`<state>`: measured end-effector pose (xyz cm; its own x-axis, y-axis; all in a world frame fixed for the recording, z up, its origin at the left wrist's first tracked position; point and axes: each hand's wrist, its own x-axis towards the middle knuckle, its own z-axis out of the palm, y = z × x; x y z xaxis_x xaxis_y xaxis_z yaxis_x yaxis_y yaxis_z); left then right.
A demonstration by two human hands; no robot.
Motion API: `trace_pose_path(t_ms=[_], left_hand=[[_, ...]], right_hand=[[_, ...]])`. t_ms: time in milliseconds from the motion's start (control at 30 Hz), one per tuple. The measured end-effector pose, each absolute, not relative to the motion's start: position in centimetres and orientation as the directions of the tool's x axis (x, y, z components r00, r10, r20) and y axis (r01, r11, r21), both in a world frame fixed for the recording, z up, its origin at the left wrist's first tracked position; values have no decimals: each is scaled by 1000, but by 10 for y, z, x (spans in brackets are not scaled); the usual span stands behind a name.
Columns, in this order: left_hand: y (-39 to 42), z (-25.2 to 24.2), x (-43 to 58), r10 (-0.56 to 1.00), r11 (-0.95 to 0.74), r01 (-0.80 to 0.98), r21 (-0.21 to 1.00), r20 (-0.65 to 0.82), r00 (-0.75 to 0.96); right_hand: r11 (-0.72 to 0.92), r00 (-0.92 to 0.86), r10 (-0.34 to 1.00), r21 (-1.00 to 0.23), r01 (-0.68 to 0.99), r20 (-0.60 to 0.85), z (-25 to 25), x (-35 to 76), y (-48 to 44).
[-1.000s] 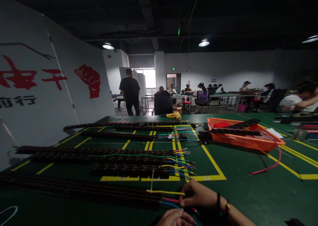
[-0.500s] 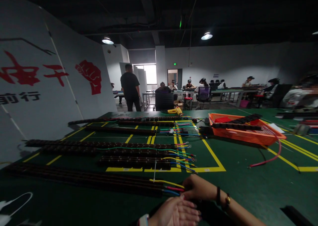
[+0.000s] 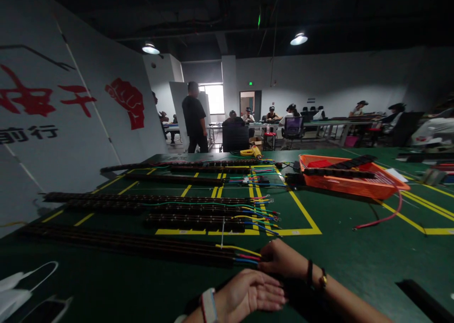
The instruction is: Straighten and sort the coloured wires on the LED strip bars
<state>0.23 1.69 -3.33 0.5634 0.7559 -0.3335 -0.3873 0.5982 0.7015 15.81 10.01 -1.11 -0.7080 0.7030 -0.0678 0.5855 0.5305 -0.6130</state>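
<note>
A long black cable harness [image 3: 142, 242] lies across the near part of the table, tied with a white cable tie [image 3: 222, 233]. From its right end come yellow, red and blue wires [image 3: 246, 256]. My right hand [image 3: 280, 258], wearing a black band and a bracelet, is closed around the ends of these wires, and its fingers hide the tips. Just below and to the left, my left hand [image 3: 253, 292] lies palm up with its fingers stretched out and holding nothing. A white band circles its wrist.
More harnesses [image 3: 198, 221] with loose coloured wire ends lie farther back. Beyond are a yellow heat gun [image 3: 252, 152] and an orange basket [image 3: 340, 185] holding black strips. A black piece [image 3: 422, 299] lies near right, a white mask [image 3: 14, 287] near left. People sit at far tables.
My left hand has shifted slightly away from the wire ends and its fingers have straightened. My right hand keeps hold of the wires. The standing person in black has moved right.
</note>
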Motion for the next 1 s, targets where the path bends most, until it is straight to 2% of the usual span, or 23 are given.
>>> trace_pose_path(t_ms=[100, 233, 367, 467, 600, 733, 833, 1000], left_hand=[[18, -35, 2, 751, 620, -447, 645, -324, 575], [19, -36, 4, 811, 566, -582, 584, -269, 520], [18, -37, 8, 900, 436, -713, 549, -263, 348], [18, -39, 11, 918, 390, -739, 550, -293, 266], [20, -40, 13, 913, 388, -746, 541, -335, 232], [21, -41, 11, 910, 400, -749, 528, -325, 257], [22, -41, 11, 911, 406, -732, 547, -309, 274], [22, -40, 12, 914, 406, -705, 582, -277, 297]], right_hand=[[650, -714, 700, -441, 618, 31, -4, 154, 94], [799, -784, 600, -88, 595, 156, 1, 148, 86], [813, -827, 518, 175, 555, 217, -7, 142, 78], [797, -847, 459, 299, 526, 267, -21, 138, 70], [746, -836, 460, 381, 546, 299, -42, 133, 57], [697, -799, 434, 407, 590, 415, -57, 135, 49], [692, -765, 422, 373, 618, 486, -57, 141, 47], [756, -758, 495, 219, 616, 424, -23, 153, 47]])
